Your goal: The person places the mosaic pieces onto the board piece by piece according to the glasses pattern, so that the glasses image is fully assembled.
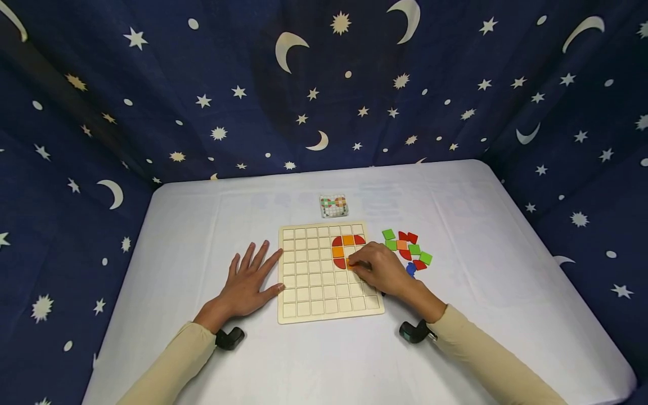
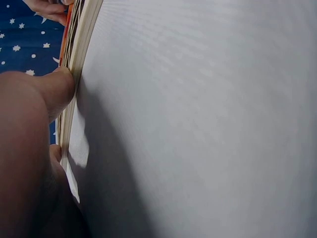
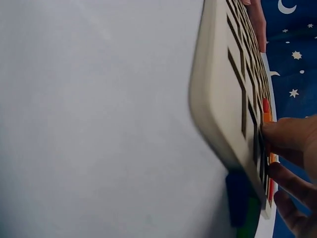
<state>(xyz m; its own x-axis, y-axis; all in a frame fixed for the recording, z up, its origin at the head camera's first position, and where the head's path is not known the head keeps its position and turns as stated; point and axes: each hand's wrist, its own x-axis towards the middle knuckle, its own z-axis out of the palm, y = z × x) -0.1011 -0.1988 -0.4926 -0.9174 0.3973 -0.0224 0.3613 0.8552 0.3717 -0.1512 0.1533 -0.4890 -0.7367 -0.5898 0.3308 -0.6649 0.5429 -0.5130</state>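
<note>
A cream gridded board (image 1: 302,279) lies flat on the table. Toward its upper right, red quarter-round tiles (image 1: 337,242) and orange square tiles (image 1: 338,252) sit in the cells in a curved arrangement. My right hand (image 1: 377,265) pinches an orange square tile (image 1: 350,264) between thumb and fingers, down at a cell beside the lower red tile. In the right wrist view the thumb (image 3: 285,133) meets the orange piece at the board's surface. My left hand (image 1: 248,286) rests with spread fingers at the board's left edge, its thumb tip (image 2: 63,82) touching the rim.
Right of the board lie loose green squares (image 1: 426,258), red pieces (image 1: 419,264), an orange square (image 1: 401,245) and blue pieces (image 1: 411,269), partly behind the right hand. A small pattern card (image 1: 333,206) lies beyond the board. A star-printed curtain (image 1: 253,124) surrounds the white table (image 1: 223,208).
</note>
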